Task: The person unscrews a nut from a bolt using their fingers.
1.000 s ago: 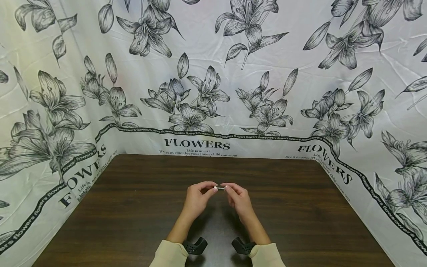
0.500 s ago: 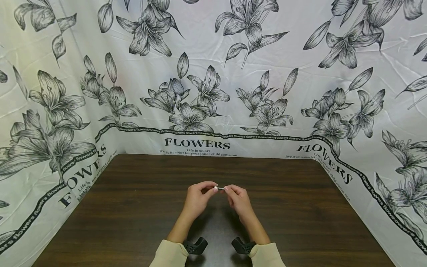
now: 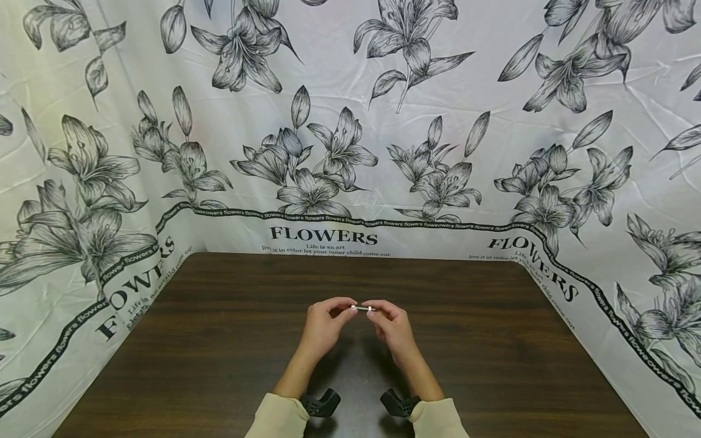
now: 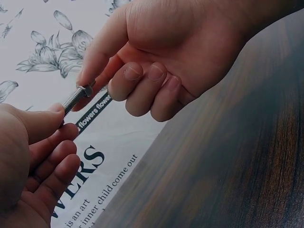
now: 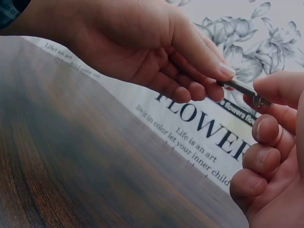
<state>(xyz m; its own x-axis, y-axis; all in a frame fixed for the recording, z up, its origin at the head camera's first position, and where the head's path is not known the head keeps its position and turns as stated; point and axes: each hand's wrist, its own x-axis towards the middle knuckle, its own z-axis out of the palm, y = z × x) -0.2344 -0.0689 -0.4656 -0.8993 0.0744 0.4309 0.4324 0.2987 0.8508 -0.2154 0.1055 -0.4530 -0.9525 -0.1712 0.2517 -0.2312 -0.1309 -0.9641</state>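
A metal bolt [image 3: 362,309] lies roughly level between both hands, held up over the table. My left hand [image 3: 322,327] pinches one end of it between thumb and forefinger, covering that end. The threaded shaft [image 4: 73,100] shows between the two hands in the left wrist view. Toward the bolt's other end sits a nut [image 5: 257,101], and a short bit of the bolt sticks out past it. My right hand [image 3: 397,333] has its thumb and forefinger around this nut, with the other fingers curled toward the palm.
A dark wood-grain table [image 3: 219,340] spreads beneath the hands. White cloth with black flower prints [image 3: 427,79] hangs behind it and along both sides. Each wrist wears a black band [image 3: 321,404] below a cream sleeve [image 3: 280,417].
The right thumb and forefinger have shifted at the bolt's right end and parted slightly, so the nut now shows between them. The left hand has stayed in place.
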